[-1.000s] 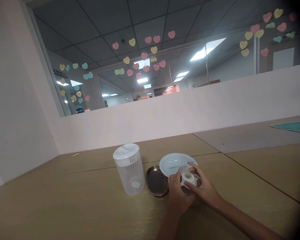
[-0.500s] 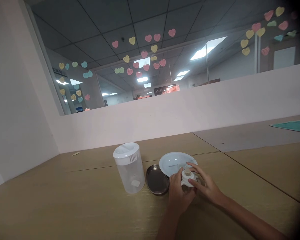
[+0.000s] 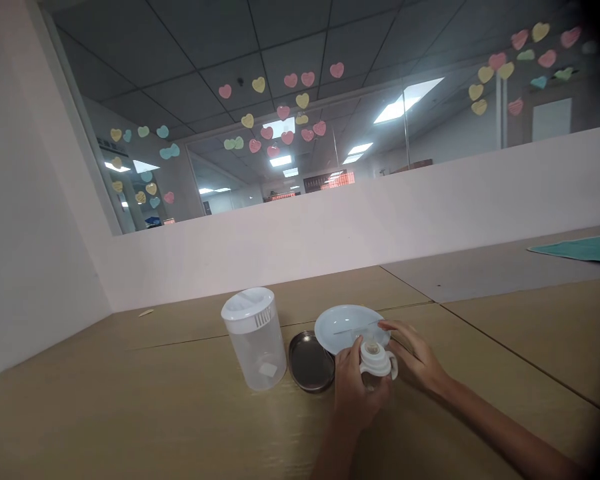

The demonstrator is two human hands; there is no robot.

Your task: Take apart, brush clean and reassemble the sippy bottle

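My left hand (image 3: 356, 392) is wrapped round a baby bottle (image 3: 375, 363). It has a white stepped collar, a white loop handle on its right side and a pale teat-like top facing up; the clear part below is mostly behind my fingers. Just right of the bottle is my right hand (image 3: 416, 357), fingers apart and reaching past the handle toward the plate's rim. A light-blue plate (image 3: 337, 322) lies behind both hands with something clear and thin in it, too faint to name. Left of my left hand sits a dark metal dish (image 3: 311, 361), touching or nearly touching the plate.
A tall translucent container (image 3: 256, 343) with a white lid and a pale piece inside stands left of the dish. A small flat scrap (image 3: 145, 313) lies at the far left. A teal cloth (image 3: 583, 247) rests at the far right, before a white wall (image 3: 280, 240) with a window.
My right hand has drawn back from the bottle's top, its thumb no longer on the collar. The bottle's handle now shows at the right. My left hand keeps its hold.
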